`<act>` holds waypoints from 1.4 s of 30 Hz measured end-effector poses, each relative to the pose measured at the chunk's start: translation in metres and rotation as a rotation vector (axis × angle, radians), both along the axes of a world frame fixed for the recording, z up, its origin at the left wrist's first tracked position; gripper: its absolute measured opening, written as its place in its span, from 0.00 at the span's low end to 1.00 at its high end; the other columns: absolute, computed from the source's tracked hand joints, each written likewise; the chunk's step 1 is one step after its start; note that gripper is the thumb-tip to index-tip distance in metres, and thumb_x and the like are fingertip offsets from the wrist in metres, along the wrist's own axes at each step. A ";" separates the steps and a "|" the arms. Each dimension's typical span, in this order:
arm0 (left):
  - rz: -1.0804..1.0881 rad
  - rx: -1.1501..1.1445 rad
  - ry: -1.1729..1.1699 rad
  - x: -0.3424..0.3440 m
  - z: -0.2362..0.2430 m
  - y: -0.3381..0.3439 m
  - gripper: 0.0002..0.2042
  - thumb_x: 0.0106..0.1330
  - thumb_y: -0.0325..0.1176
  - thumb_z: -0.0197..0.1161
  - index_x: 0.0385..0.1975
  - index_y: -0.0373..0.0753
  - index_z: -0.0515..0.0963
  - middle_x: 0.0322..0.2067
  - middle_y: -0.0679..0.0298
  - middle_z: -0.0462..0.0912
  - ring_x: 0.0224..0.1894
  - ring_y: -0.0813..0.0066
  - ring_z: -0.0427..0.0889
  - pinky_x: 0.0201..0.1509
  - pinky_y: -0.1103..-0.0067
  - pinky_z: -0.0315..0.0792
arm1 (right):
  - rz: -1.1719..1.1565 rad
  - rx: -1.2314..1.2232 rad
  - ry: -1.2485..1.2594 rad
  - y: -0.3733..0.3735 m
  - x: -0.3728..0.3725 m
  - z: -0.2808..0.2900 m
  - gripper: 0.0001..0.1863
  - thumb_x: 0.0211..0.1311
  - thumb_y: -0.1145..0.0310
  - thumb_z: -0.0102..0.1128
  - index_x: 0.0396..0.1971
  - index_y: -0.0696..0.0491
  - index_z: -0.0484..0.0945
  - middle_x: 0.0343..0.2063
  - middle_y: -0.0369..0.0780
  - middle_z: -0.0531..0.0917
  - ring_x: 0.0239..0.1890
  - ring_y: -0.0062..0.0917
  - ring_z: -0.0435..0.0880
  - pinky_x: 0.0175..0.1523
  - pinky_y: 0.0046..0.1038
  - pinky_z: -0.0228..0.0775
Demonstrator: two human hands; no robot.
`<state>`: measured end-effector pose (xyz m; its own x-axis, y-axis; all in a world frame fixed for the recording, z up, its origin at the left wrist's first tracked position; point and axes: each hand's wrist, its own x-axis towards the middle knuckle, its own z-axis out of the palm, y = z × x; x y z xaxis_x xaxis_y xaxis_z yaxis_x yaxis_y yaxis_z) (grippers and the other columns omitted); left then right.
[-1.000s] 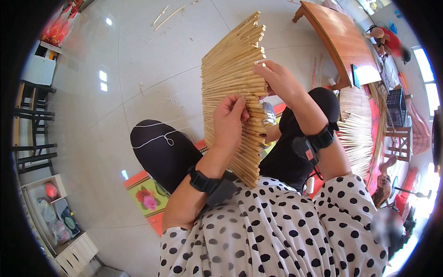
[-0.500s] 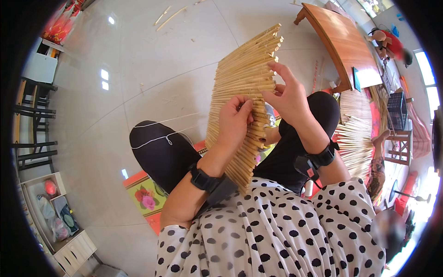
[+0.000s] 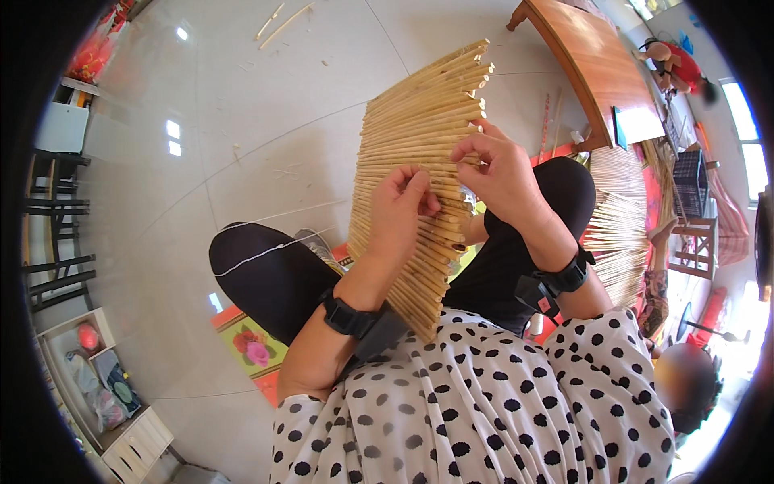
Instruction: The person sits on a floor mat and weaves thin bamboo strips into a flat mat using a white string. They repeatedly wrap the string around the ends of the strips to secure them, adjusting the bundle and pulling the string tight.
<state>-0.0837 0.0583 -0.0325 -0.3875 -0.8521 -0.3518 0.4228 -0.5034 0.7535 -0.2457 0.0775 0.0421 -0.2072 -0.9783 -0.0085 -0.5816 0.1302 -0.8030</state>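
A mat of pale straw-coloured sticks (image 3: pixel 403 133), laid side by side in rows, stands tilted above my lap. My left hand (image 3: pixel 398 206) rests against its face, thumb and fingers pinched; whatever they hold is too small to make out. At the mat's right edge, among the uneven stick ends, my right hand (image 3: pixel 501 173) has its index finger and thumb bent toward each other. Anything between them cannot be made out. White string (image 3: pixel 256 256) lies looped over my left knee, and a thin strand stretches toward the mat.
Another stick mat (image 3: pixel 619 226) lies at the right, by a wooden table (image 3: pixel 576 60). Two people are beyond. A flowered red mat (image 3: pixel 250 347) is under me. Stick scraps (image 3: pixel 286 26) litter the tiled floor. Black stools (image 3: pixel 58 202) and an open cabinet (image 3: pixel 105 403) stand left.
My right index finger and thumb have come closer together, and the hand has dropped slightly along the mat's edge. The mat's far-left side has swung a little left. My left hand stays pinched.
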 end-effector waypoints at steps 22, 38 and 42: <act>-0.037 -0.760 -0.742 0.072 0.052 -0.024 0.05 0.69 0.27 0.65 0.34 0.36 0.75 0.16 0.62 0.72 0.16 0.75 0.67 0.23 0.81 0.64 | -0.036 -0.070 -0.395 -0.031 0.007 -0.003 0.35 0.51 0.81 0.63 0.64 0.56 0.70 0.57 0.46 0.80 0.48 0.26 0.86 0.50 0.24 0.79; 0.015 -1.068 -0.886 0.075 0.044 0.006 0.05 0.57 0.25 0.70 0.31 0.40 0.81 0.27 0.62 0.77 0.28 0.58 0.80 0.30 0.69 0.74 | 0.120 -0.024 -0.485 0.006 0.014 0.003 0.32 0.55 0.84 0.61 0.64 0.63 0.70 0.55 0.44 0.81 0.54 0.23 0.82 0.57 0.25 0.77; -0.012 -1.175 -0.957 0.068 0.045 0.011 0.06 0.56 0.24 0.72 0.32 0.40 0.84 0.27 0.63 0.79 0.26 0.61 0.81 0.30 0.72 0.75 | 0.135 -0.027 -0.466 0.012 0.018 0.005 0.32 0.55 0.84 0.61 0.64 0.63 0.70 0.54 0.44 0.82 0.54 0.23 0.82 0.58 0.26 0.77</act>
<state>-0.0155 0.0695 0.0125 -0.4223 -0.8184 0.3898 -0.4442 0.5617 0.6980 -0.2281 0.0899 0.0474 -0.0589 -0.9973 -0.0441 -0.1695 0.0535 -0.9841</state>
